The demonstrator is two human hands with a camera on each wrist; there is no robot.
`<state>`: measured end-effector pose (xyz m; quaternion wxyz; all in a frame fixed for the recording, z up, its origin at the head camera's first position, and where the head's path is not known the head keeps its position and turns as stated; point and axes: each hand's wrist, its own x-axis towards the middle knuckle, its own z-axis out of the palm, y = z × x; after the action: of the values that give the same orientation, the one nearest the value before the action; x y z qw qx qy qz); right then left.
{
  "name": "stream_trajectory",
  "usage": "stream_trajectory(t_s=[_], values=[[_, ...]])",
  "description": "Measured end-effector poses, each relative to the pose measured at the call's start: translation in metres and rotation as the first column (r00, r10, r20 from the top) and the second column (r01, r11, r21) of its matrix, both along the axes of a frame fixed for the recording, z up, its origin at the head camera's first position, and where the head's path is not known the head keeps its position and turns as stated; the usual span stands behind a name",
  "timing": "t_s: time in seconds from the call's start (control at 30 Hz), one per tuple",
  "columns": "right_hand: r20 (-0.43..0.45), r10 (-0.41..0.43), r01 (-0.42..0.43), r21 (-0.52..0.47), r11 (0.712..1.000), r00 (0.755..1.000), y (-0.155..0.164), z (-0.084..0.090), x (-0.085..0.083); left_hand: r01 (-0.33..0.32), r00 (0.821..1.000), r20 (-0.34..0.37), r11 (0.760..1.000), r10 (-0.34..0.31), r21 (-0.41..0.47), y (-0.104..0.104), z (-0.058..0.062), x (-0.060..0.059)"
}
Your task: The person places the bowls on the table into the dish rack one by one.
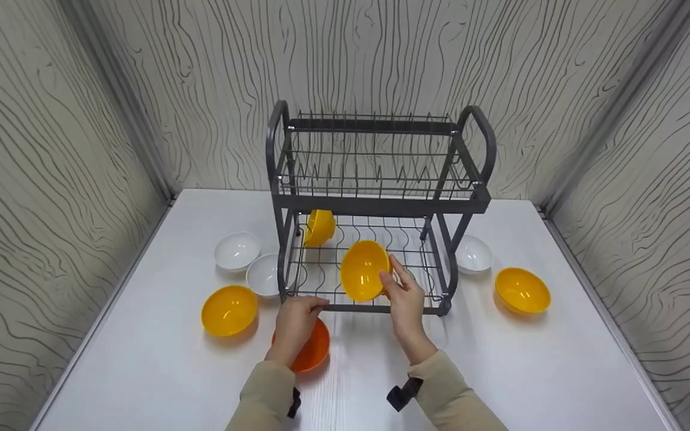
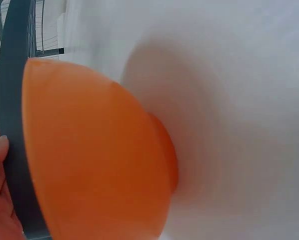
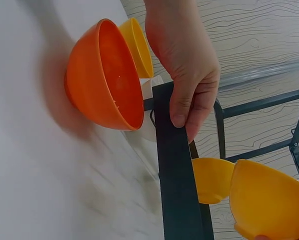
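A dark grey two-tier dish rack (image 1: 381,206) stands mid-table. My right hand (image 1: 394,281) holds a yellow bowl (image 1: 364,270) by its rim, tipped on its side over the lower tier's wires; the same bowl (image 3: 269,200) fills the right wrist view's lower corner. A second yellow bowl (image 1: 319,227) leans at the tier's back left. My left hand (image 1: 309,305) grips the rack's front bottom bar (image 3: 177,175), thumb on top. An orange bowl (image 1: 312,350) sits on the table just under that wrist, and this orange bowl (image 2: 99,160) fills the left wrist view.
Two white bowls (image 1: 236,250) (image 1: 264,275) and a yellow bowl (image 1: 229,309) lie left of the rack. Right of it are a white bowl (image 1: 472,254) and a yellow bowl (image 1: 522,290). Patterned walls close in three sides of the white table (image 1: 501,371).
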<state>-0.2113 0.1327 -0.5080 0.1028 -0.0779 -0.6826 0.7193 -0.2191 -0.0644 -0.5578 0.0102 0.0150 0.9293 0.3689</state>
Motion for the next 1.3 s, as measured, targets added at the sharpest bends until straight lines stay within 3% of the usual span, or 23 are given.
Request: stream_trajectory(t_s=[0.33, 0.73, 0.87, 1.1, 1.3], values=[[-0.029, 0.034, -0.028, 0.167, 0.985, 0.999, -0.035, -0.003, -0.019, 0.005, 0.998, 0.068, 0.986, -0.016, 0.168, -0.004, -0.003, -0.005], [-0.104, 0.083, -0.045, 0.321, 0.946, 0.991, -0.073, 0.001, -0.038, 0.020, 0.999, 0.024, 0.973, -0.026, 0.231, -0.005, -0.005, -0.003], [-0.124, 0.095, -0.040, 0.383, 0.923, 0.988, -0.080, -0.002, -0.041, 0.049, 0.998, -0.045, 0.977, -0.041, 0.207, -0.005, -0.006, -0.004], [-0.126, 0.082, -0.024, 0.404, 0.914, 0.989, -0.089, -0.010, -0.046, 0.081, 0.992, -0.111, 0.980, -0.062, 0.180, -0.006, -0.006, -0.006], [-0.115, 0.083, -0.025, 0.438, 0.899, 0.990, -0.095, -0.016, -0.048, 0.074, 0.993, -0.103, 0.977, -0.054, 0.199, -0.008, -0.006, -0.006]])
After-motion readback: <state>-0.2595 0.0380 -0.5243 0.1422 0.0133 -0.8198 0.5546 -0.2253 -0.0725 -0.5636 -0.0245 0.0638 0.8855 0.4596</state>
